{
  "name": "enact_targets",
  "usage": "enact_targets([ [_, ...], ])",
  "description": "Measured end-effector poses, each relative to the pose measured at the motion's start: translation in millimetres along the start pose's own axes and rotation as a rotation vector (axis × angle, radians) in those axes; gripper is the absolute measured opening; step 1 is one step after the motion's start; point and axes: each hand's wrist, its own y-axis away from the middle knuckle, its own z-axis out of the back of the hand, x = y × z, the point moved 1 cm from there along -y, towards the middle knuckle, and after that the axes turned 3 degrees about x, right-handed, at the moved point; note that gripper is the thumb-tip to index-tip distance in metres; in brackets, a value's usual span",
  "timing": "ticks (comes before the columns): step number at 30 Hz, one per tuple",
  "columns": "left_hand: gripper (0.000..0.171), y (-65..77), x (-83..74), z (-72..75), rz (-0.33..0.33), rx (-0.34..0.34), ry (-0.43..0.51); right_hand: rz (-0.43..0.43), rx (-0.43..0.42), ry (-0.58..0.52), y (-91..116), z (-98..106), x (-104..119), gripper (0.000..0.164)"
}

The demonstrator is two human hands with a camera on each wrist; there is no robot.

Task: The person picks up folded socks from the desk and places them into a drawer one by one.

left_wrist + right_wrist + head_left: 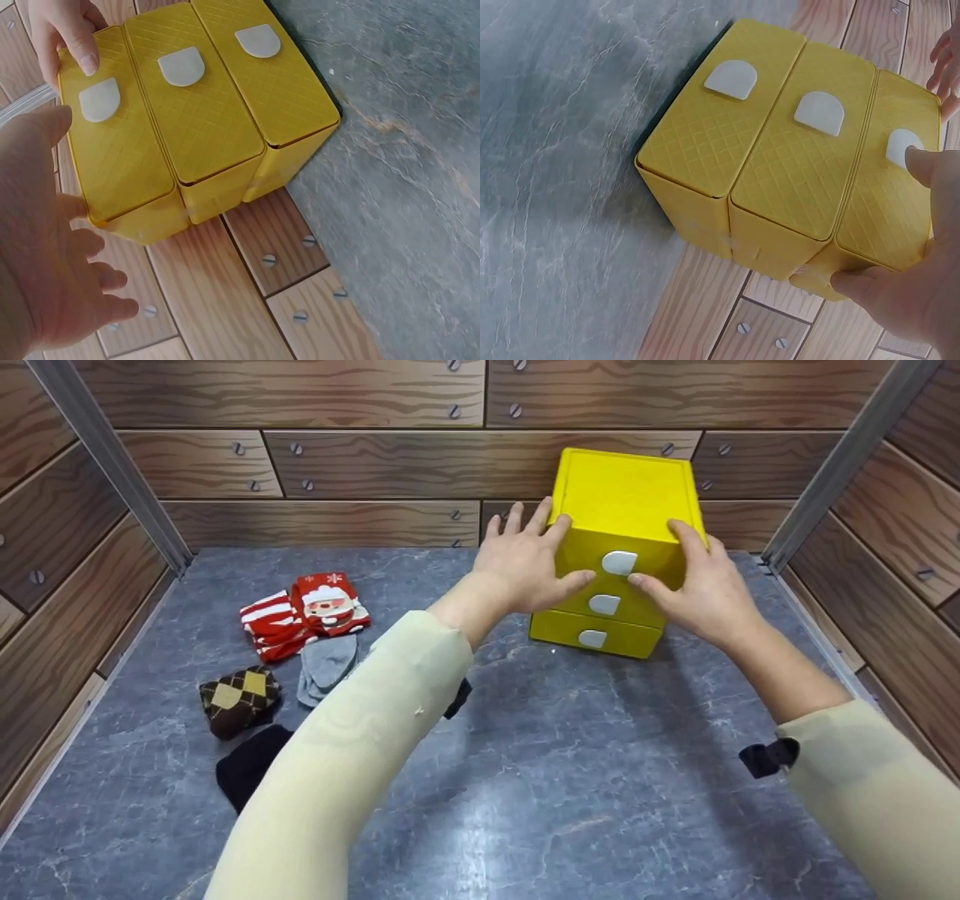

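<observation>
A yellow chest of small drawers [630, 495] stands upright near the back wall, its drawers stacked and pushed in. Each drawer front bears a white rounded tab [181, 66]. My left hand [521, 559] is at the left side of the chest, fingers spread and thumb in front; in the left wrist view most of its fingers are clear of the yellow side. At the upper right corner is my right hand [709, 589], with the index finger over the top edge and the thumb [919, 163] before the top drawer, near its tab.
On the left of the grey marbled surface [525, 780] lie red Santa-patterned socks [322, 604], grey socks [326, 664], a brown argyle sock bundle [238, 699] and a black folded cloth item [247, 765], partly hidden by the left sleeve. Wood-patterned panels [375, 465] enclose the surface.
</observation>
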Motion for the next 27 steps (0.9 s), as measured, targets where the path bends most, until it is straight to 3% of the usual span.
enact_targets([
  [17,0.094,33.8,32.5,0.7,0.007,-0.025,-0.051,0.089,0.019,-0.039,-10,-17,31,0.098],
  [27,0.093,57.8,53.9,-2.6,0.005,-0.047,-0.018,0.154,0.027,-0.083,-16,-31,47,0.089],
])
